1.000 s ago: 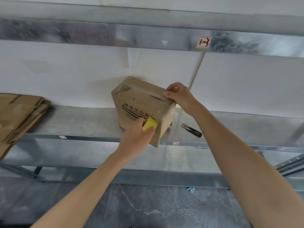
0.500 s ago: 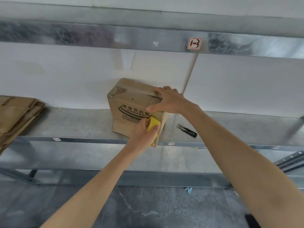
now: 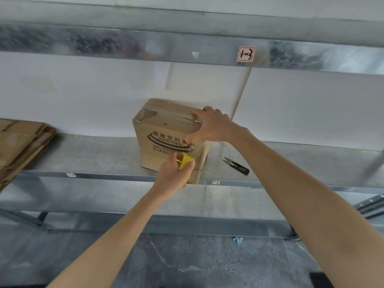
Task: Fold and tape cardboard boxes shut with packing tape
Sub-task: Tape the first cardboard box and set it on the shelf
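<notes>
Finding: the cardboard box [image 3: 166,132] stands upright at the middle of the frame, on the metal shelf [image 3: 93,154], printed face toward me. A second ago it was tipped on an edge; it now sits squarer on its base. Clear tape already runs along the top seam and over the upper left corner.

My right hand [image 3: 214,127] has shifted from a curled hold at the upper right corner to a flat press. The fingers are spread straight over the top edge and the thumb lies on the front face, just above the print. They are not curled round anything.

My left hand [image 3: 174,173] remains clamped on the yellow tape dispenser [image 3: 186,161], touching the box's lower right front corner. A sheen of clear tape runs down that corner between the two hands.

Assessment: the strip appears laid over the top and down the side, so pressing it flat and cutting it are likely what remains on this box.

Surroundings: black snips [image 3: 235,165] lie on the shelf just right of the box. A stack of flattened cartons [image 3: 22,146] lies at the left edge of the frame, well apart.
</notes>
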`<act>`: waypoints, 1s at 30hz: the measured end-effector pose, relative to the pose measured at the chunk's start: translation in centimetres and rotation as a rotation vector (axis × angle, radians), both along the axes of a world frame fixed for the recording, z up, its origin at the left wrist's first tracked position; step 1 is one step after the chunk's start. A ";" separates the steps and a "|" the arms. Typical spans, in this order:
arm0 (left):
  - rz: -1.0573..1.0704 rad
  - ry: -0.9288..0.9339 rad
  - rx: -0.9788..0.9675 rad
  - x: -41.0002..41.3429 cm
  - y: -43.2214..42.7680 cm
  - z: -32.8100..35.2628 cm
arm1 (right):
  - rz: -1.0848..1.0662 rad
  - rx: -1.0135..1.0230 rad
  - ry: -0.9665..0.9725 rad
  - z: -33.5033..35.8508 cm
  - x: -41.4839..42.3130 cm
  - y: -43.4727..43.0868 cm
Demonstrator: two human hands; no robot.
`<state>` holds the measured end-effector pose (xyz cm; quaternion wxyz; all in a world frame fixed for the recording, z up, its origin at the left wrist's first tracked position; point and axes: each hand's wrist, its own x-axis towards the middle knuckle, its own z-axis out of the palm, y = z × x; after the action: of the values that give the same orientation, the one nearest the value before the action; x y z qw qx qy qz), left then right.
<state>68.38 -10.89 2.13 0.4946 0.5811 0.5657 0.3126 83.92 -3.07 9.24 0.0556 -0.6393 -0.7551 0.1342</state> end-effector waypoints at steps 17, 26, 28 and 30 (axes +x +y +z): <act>0.033 -0.090 0.054 1.5 1.0 -1.8 | -0.262 0.102 0.516 -2.5 4.5 -1.5; 0.045 -0.160 0.045 2.0 0.5 -1.7 | -0.570 -0.087 0.360 -13.6 9.7 -5.3; 0.047 -0.193 0.016 2.0 0.5 -1.8 | -0.559 -0.117 0.202 -15.3 9.8 -5.7; 0.042 -0.217 -0.009 2.0 0.4 -1.9 | -0.542 -0.110 0.088 -16.2 9.7 -6.0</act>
<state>70.36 -10.50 0.26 0.5491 0.5295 0.5222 0.3814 93.60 -9.04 -6.93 0.0874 -0.8135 -0.5451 0.1830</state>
